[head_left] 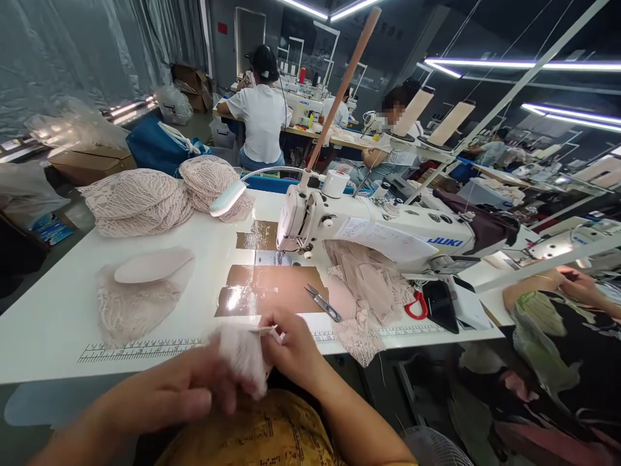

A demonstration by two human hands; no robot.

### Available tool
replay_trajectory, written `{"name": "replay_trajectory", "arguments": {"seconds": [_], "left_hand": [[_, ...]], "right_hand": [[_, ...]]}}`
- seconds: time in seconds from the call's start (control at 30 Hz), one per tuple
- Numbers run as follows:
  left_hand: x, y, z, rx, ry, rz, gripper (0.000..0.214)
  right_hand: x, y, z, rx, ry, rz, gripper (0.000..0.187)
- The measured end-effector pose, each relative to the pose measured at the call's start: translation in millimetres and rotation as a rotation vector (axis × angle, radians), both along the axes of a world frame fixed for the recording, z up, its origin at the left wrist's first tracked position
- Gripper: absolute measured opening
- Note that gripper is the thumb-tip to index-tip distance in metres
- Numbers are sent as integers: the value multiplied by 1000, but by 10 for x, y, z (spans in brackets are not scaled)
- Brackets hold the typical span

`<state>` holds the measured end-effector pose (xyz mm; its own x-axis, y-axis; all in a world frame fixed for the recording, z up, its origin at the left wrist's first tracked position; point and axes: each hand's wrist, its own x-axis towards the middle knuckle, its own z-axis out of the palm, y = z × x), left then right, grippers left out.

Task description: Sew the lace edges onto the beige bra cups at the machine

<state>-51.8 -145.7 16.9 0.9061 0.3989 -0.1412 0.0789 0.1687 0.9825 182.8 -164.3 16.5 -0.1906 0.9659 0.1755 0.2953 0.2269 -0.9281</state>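
My right hand [292, 348] pinches the edge of a pale pink fabric piece [241, 357] in front of the table's near edge. Motion blurs my left hand [187, 382], which is at the left side of that fabric; some of its fingers are behind the cloth, so its grip is unclear. Beyond my hands stands a white sewing machine [334, 217], its needle area over a metal plate. Thread snips [323, 303] lie on the brown taped patch [272, 285], just beyond my right hand. To the left rests a lace piece [130, 310] with a smooth pale oval pad [154, 265] on it.
Stacked lace pieces [136, 202] sit at the table's back left. Gathered lace fabric [371, 285] lies under the machine arm and hangs over the front edge. Red-handled scissors [416, 306] and a black phone [440, 305] are to the right. A co-worker's arm [533, 288] shows at far right.
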Motion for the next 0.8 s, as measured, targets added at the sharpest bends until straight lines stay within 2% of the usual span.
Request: {"name": "replay_trajectory", "arguments": {"seconds": [0.07,0.13,0.2,0.23,0.3,0.43,0.5,0.57,0.67,0.7,0.73,0.8], "left_hand": [[58,-66,58,-20,-93,-23,81],[112,-83,82,80,-30,136,81],[168,-53,75,299,124,345,75],[197,-26,63,390,192,405,73],[253,32,27,420,254,386,74],[325,87,-72,37,117,244,71],[347,70,-122,-130,42,235,62],[377,37,-166,-229,-15,252,51],[444,-5,-221,-263,-90,369,42],[466,-12,-234,-248,-121,414,42],[484,-14,-244,-220,-154,459,41],[497,-10,-253,-151,-223,528,39]], "right_hand": [[-49,-4,-101,-286,208,215,15],[-85,-39,-174,-486,416,391,26],[-106,-78,-209,-579,552,479,32],[-110,-91,-213,-589,595,486,34],[-102,-101,-202,-561,625,447,33],[-39,-75,-187,-498,573,261,28],[-16,-56,-226,-467,549,139,28],[-21,-38,-294,-417,550,21,36],[-57,-10,-388,-322,536,-89,68],[-62,0,-401,-289,512,-100,73],[-58,9,-402,-255,469,-89,70],[-18,28,-372,-199,339,8,45]]}}
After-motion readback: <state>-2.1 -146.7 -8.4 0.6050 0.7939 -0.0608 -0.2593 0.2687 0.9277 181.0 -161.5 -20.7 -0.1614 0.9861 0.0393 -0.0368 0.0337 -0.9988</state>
